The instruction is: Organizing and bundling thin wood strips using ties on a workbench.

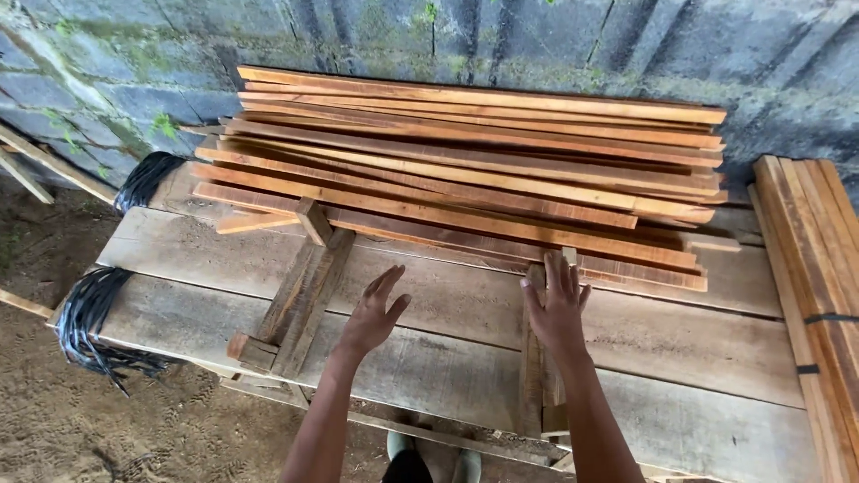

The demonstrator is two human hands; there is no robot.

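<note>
My left hand (373,313) hovers flat and open over the grey plank bench (680,340), fingers spread, just right of a pair of short wooden slats (304,300) lying across the bench. My right hand (557,309) rests open on top of another set of short slats (537,376) that run toward the front edge. Neither hand grips anything. A large stack of long reddish wooden strips (474,152) lies beyond both hands against the wall.
A bundle of strapped strips (814,286) sits at the right. Black strapping coils (94,322) wrap the bench's left end. A mossy block wall (107,80) stands behind. Sandy ground (107,429) lies below left; my boots (429,452) show under the bench edge.
</note>
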